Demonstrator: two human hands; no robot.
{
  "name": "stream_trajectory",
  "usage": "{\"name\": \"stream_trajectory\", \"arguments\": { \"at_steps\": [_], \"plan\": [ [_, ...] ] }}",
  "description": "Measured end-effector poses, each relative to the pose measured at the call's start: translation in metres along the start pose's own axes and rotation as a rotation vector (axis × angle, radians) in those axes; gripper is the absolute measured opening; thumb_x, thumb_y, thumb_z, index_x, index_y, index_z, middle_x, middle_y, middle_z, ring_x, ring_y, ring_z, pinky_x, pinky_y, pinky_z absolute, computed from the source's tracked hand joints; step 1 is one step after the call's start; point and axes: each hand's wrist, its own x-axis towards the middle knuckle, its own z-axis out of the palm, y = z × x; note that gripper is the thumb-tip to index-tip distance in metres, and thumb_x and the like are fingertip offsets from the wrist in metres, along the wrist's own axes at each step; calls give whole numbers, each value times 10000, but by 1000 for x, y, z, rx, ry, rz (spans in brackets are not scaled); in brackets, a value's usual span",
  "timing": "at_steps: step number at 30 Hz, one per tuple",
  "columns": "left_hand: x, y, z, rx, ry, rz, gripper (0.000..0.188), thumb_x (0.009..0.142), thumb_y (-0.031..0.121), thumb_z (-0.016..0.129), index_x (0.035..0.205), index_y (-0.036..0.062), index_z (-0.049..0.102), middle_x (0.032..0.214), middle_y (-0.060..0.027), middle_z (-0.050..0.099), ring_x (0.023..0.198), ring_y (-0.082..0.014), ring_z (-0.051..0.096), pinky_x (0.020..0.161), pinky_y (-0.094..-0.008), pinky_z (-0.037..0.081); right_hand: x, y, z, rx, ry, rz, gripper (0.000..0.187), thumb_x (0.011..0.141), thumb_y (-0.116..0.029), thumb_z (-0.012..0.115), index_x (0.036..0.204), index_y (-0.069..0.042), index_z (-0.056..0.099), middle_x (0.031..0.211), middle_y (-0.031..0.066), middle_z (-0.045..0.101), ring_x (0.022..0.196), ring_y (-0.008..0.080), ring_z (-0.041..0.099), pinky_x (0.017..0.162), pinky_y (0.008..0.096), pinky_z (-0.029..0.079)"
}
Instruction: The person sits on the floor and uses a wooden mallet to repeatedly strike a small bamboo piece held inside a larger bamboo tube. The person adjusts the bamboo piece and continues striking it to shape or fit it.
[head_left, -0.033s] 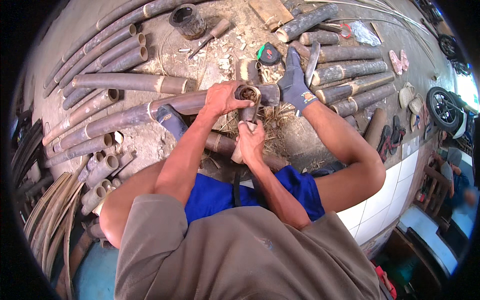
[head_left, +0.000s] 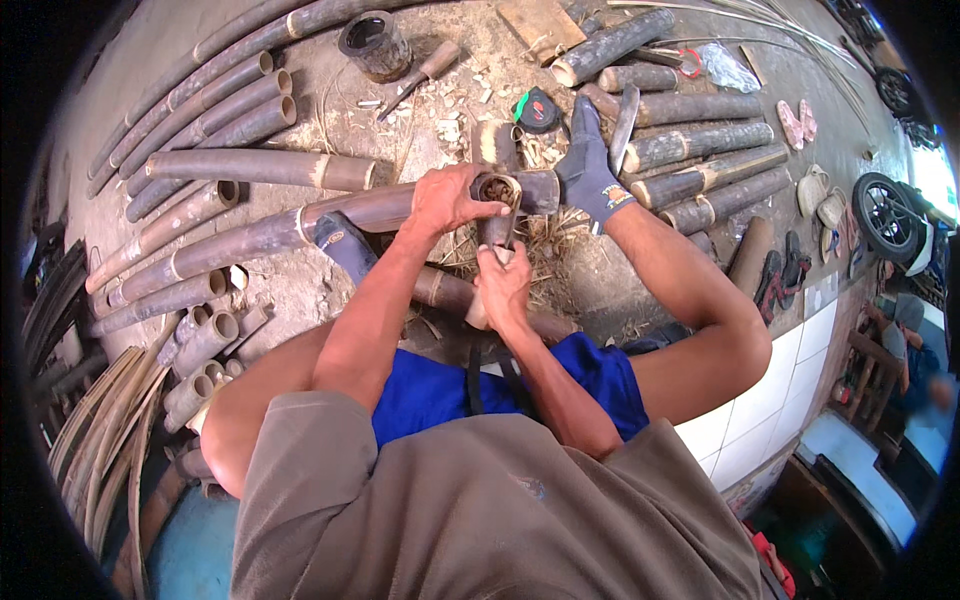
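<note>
A long dark bamboo pole (head_left: 245,240) lies across the floor under my left foot. A short upright bamboo piece (head_left: 495,232) stands at its right end, its open mouth facing up, with fibrous bits inside. My left hand (head_left: 445,203) is closed over the pole and this piece, the thumb stretched to the rim of the mouth. Just below, my right hand (head_left: 503,285) is closed on the pale handle of a narrow-bladed tool, perhaps a knife (head_left: 516,215). Its blade runs up along the right side of the mouth. The handle is mostly hidden by my fingers.
Bamboo poles (head_left: 265,168) lie at the left, cut lengths (head_left: 700,147) at the right. A large blade (head_left: 625,128) rests by my right foot. Farther off are a tape measure (head_left: 537,110), a wooden-handled tool (head_left: 422,78) and a dark pot (head_left: 375,46). A person (head_left: 910,340) sits far right.
</note>
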Motion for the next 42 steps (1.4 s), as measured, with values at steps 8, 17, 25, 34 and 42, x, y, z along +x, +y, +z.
{"name": "stream_trajectory", "arguments": {
  "at_steps": [8,17,25,34,42],
  "plan": [
    [12,5,15,55,84,-111,851,691,827,747,1072,66,741,1009,-140,762,999,-324,731,956,-455,501,51,-80,-84,-857,-304,-302,424,888,-326,697,1131,19,650,890,259,721,821,410,719,778,484,546],
    [10,-15,4,23,24,88,886,693,768,791,1252,86,709,1105,-179,750,1059,-372,716,951,-463,553,-13,-18,-9,103,-99,125,390,972,-245,713,1226,-20,522,721,27,578,524,133,554,465,321,474],
    [9,-3,9,29,83,0,840,681,768,798,1180,94,745,1085,-153,754,1022,-346,721,934,-465,532,17,7,-7,-162,6,-94,269,988,-206,709,1150,-40,573,733,22,600,536,119,566,453,311,479],
    [15,0,23,102,207,-61,771,735,809,721,983,80,748,921,-128,759,900,-334,730,883,-453,497,58,-94,-82,-868,-373,-265,443,879,-313,697,1157,31,667,1001,320,730,995,483,718,889,540,556],
    [16,-1,27,86,211,-103,708,819,776,674,953,85,754,904,-123,758,892,-329,727,861,-455,489,124,-170,-84,-1274,-803,-346,511,863,-316,716,1162,95,669,937,333,724,904,458,743,835,521,577]
  ]
}}
